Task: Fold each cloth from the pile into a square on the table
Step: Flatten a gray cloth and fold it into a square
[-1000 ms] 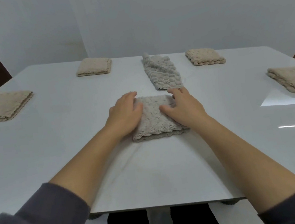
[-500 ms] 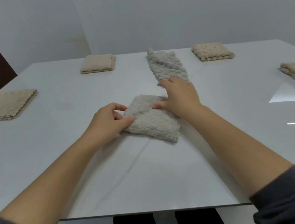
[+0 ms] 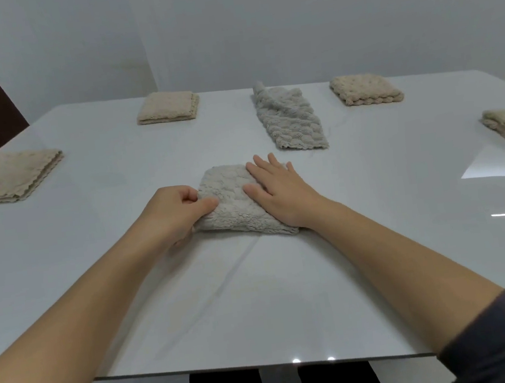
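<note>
Near the table [image 3: 258,302] centre, the left hand [image 3: 174,213] pinches the folded grey cloth [image 3: 230,203] while the right hand [image 3: 279,188] presses it flat; four beige squares [image 3: 167,106] look finished, one rumpled grey cloth [image 3: 290,120] awaits folding.

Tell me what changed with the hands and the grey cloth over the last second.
The left hand went from resting on the folded grey cloth to pinching its left edge. The right hand flattened on its right half. The cloth turned slightly clockwise. The loose grey cloth and four folded beige cloths on the table stayed put.
</note>
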`<state>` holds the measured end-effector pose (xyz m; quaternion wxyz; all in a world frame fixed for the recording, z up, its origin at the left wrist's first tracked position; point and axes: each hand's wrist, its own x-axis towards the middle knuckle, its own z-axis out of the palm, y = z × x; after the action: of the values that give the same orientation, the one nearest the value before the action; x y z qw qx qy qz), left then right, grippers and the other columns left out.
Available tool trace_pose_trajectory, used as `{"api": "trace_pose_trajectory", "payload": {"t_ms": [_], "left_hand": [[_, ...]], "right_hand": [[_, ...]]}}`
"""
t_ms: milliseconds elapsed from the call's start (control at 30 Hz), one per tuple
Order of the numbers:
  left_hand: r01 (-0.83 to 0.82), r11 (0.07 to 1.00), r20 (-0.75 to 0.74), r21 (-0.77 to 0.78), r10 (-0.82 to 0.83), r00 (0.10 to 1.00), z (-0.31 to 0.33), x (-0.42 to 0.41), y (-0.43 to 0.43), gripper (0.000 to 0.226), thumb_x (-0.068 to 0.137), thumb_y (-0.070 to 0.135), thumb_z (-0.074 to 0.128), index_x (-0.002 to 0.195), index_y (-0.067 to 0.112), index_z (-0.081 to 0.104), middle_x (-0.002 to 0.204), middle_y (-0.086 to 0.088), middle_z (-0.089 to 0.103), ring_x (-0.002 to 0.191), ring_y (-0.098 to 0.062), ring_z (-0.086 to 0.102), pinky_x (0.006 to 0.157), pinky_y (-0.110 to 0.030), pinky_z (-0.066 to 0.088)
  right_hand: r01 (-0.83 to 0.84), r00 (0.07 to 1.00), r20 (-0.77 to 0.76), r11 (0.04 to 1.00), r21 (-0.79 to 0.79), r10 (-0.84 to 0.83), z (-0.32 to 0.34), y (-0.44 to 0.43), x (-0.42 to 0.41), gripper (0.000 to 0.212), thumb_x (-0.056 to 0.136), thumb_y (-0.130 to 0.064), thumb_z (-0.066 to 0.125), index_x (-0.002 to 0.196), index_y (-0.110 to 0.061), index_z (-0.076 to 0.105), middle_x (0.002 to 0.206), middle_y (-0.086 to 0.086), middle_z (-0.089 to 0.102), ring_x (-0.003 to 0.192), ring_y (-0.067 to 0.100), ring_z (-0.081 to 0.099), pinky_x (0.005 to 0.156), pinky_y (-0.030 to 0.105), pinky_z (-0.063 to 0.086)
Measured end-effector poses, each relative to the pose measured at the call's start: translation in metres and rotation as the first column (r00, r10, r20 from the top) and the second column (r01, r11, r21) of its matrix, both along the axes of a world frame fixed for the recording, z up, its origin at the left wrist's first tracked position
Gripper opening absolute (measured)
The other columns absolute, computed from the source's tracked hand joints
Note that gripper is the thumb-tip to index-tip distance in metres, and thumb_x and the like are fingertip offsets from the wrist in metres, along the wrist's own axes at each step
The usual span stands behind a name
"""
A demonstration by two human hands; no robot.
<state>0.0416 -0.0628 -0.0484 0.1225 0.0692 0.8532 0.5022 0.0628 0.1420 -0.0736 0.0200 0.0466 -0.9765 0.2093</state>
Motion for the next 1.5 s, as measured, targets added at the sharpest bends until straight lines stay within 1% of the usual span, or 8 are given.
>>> {"api": "trace_pose_trajectory", "payload": {"t_ms": [200,500,700,867,967,1067,1333,1500], "left_hand": [[0.012,0.999,0.107,-0.052,-0.006,0.994,-0.001,0.006,-0.003,0.035,0.091,0.040,0.061,0.069,0.015,0.050,0.043,0.004,0.031,0.036,-0.014,0.023,0.044,-0.021,0.017],[-0.056,0.988,-0.079,-0.146,0.045,0.996,-0.009,0.009,-0.007,0.038,0.089,0.045,0.062,0.069,0.014,0.052,0.047,0.003,0.047,0.035,-0.015,0.036,0.041,-0.021,0.024],[-0.146,0.876,-0.284,-0.459,0.011,0.959,-0.008,0.016,-0.004,0.027,0.082,0.046,0.065,0.091,0.025,0.050,0.080,0.004,0.067,0.079,-0.019,0.061,0.072,-0.036,0.049],[-0.176,0.872,-0.570,-0.457,-0.136,0.810,0.004,0.005,0.015,0.042,0.092,0.020,0.047,0.134,0.015,0.045,0.134,-0.004,0.052,0.124,-0.023,0.046,0.104,-0.040,0.033],[0.002,0.826,-0.448,-0.564,-0.308,0.839,-0.002,-0.011,0.039,0.050,0.102,0.022,0.029,0.150,0.010,0.025,0.160,-0.005,0.020,0.147,-0.018,0.014,0.120,-0.040,0.009],[0.110,0.718,-0.250,-0.687,-0.376,0.892,-0.022,-0.020,0.048,0.054,0.104,0.034,0.015,0.155,0.017,0.006,0.162,0.003,-0.001,0.148,-0.011,-0.004,0.119,-0.049,-0.004],[0.017,0.694,-0.267,-0.720,-0.298,0.916,-0.031,-0.021,0.048,0.055,0.103,0.037,0.011,0.154,0.018,0.005,0.162,0.006,-0.002,0.148,-0.011,-0.006,0.114,-0.058,-0.013],[-0.108,0.644,-0.289,-0.758,-0.183,0.940,-0.033,-0.029,0.044,0.056,0.100,0.035,0.010,0.150,0.013,0.020,0.160,0.001,0.014,0.149,-0.017,0.002,0.110,-0.066,-0.011]], "right_hand": [[-0.080,0.996,-0.039,0.997,0.004,0.080,-0.002,-0.001,-0.002,0.058,0.103,-0.046,0.030,0.153,-0.019,0.022,0.163,0.001,0.013,0.150,0.019,0.000,0.120,0.041,-0.002],[-0.088,0.995,-0.040,0.996,0.001,0.088,-0.002,0.000,-0.001,0.057,0.103,-0.046,0.029,0.153,-0.019,0.023,0.162,0.000,0.014,0.150,0.019,0.001,0.120,0.042,-0.001],[-0.096,0.995,-0.036,0.995,0.003,0.096,-0.004,0.000,-0.001,0.058,0.103,-0.046,0.030,0.154,-0.020,0.022,0.163,-0.001,0.013,0.150,0.017,0.000,0.120,0.040,-0.002],[-0.086,0.996,-0.040,0.996,-0.020,0.085,-0.005,-0.001,-0.003,0.055,0.103,-0.043,0.030,0.153,-0.021,0.023,0.162,-0.001,0.015,0.150,0.017,0.001,0.120,0.040,-0.002],[-0.083,0.996,-0.049,0.992,-0.097,0.078,-0.004,-0.001,-0.001,0.050,0.104,-0.030,0.028,0.152,-0.018,0.027,0.162,-0.001,0.017,0.150,0.017,0.003,0.120,0.039,-0.002],[-0.076,0.996,-0.057,0.973,-0.219,0.064,-0.001,0.001,0.001,0.049,0.102,-0.015,0.027,0.151,-0.014,0.030,0.161,0.001,0.019,0.150,0.015,0.005,0.121,0.037,0.000],[0.006,0.985,-0.145,0.871,-0.491,-0.089,0.001,0.010,0.015,0.042,0.102,-0.013,0.033,0.143,-0.013,0.045,0.152,-0.001,0.038,0.143,0.007,0.027,0.114,0.016,0.016],[0.193,0.939,-0.088,0.720,-0.666,-0.333,0.013,0.016,0.019,0.028,0.096,-0.015,0.043,0.116,-0.017,0.062,0.106,-0.005,0.066,0.084,0.008,0.062,0.070,0.019,0.045]]}}
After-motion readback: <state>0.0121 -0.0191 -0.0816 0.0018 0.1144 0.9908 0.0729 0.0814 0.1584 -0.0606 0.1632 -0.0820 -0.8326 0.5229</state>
